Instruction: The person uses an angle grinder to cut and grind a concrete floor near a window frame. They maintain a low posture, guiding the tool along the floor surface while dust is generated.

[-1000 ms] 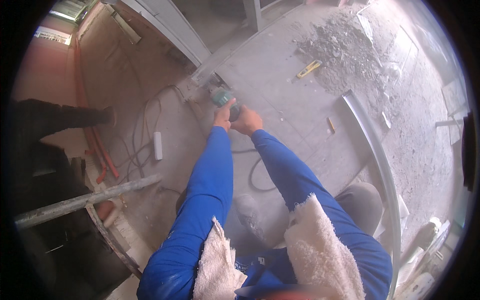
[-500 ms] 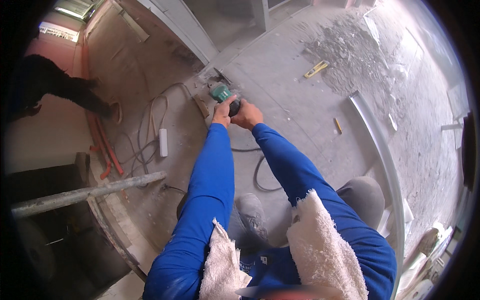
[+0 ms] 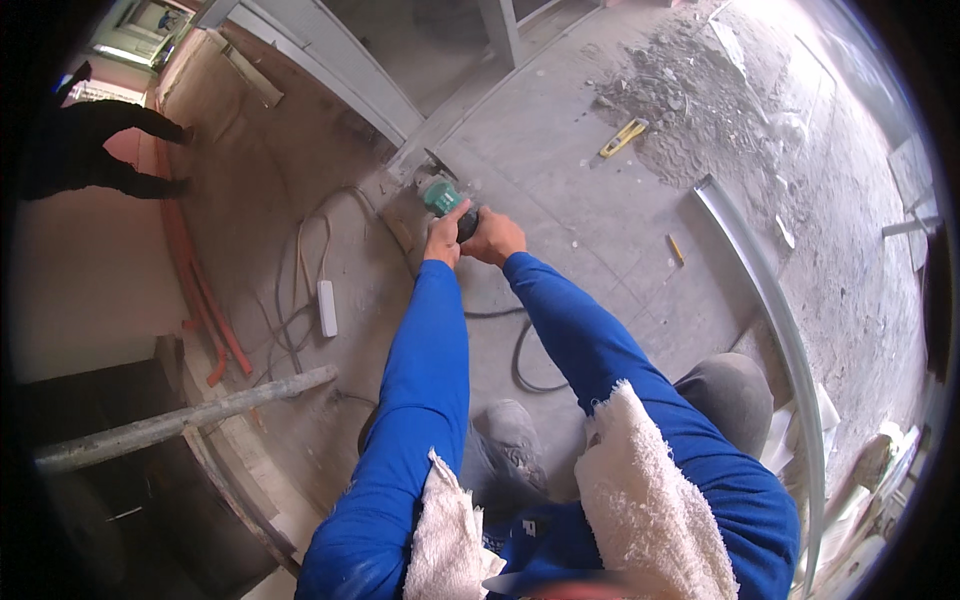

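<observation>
We have the small teal-bodied angle grinder (image 3: 440, 193) down on the grey concrete floor (image 3: 560, 160), its disc at the foot of the pale metal door-frame upright (image 3: 350, 75), where the frame meets the slab. Our left hand (image 3: 445, 235) wraps the body from behind and our right hand (image 3: 492, 238) closes around the dark rear grip, both fists tight on the tool, arms stretched out in blue sleeves. To work this well, we judge that we should keep both wrists locked, let the disc bite lightly rather than lean on it, and hold the guard between the disc and us. The black power cable (image 3: 520, 350) loops back near our grey shoe (image 3: 510, 445), so we keep it behind the cut. The white power strip (image 3: 326, 307) lies well apart to the left.
</observation>
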A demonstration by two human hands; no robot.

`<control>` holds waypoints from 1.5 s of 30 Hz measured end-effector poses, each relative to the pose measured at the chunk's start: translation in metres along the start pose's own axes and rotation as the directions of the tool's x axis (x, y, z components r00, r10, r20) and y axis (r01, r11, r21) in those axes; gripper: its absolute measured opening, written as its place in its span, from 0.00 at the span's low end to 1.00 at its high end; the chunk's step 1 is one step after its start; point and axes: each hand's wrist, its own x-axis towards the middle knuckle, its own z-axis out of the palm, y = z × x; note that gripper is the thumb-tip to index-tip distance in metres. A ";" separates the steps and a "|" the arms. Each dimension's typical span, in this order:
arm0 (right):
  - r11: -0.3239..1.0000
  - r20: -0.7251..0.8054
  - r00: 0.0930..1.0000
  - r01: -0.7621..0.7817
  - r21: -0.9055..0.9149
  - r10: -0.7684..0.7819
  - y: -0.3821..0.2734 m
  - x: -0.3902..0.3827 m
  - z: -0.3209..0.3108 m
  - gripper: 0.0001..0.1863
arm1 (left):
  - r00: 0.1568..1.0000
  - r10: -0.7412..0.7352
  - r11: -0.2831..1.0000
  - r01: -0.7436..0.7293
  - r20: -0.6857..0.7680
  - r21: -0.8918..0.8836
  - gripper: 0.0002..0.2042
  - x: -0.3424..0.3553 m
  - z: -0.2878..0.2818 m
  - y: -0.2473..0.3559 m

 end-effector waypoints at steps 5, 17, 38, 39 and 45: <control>1.000 0.020 1.000 -0.006 -0.005 0.006 0.002 0.003 -0.002 0.39 | 0.999 0.018 1.000 -0.017 -0.042 0.014 0.23 -0.005 0.004 0.001; 1.000 0.045 0.999 -0.009 -0.002 0.009 0.006 0.005 -0.009 0.35 | 0.999 0.005 1.000 -0.005 -0.032 0.014 0.18 0.000 0.005 -0.006; 0.999 0.062 0.998 -0.031 0.014 0.031 0.009 0.009 -0.013 0.35 | 0.998 -0.006 1.000 0.005 -0.056 -0.006 0.17 0.007 0.006 -0.013; 0.999 0.062 0.998 -0.034 0.012 0.033 0.009 0.009 -0.012 0.35 | 0.999 -0.002 1.000 0.001 -0.054 -0.005 0.17 0.005 0.006 -0.012; 0.999 0.072 0.997 -0.028 0.024 0.026 0.011 0.009 -0.013 0.34 | 0.998 -0.011 1.000 0.010 -0.059 -0.016 0.17 0.002 0.008 -0.011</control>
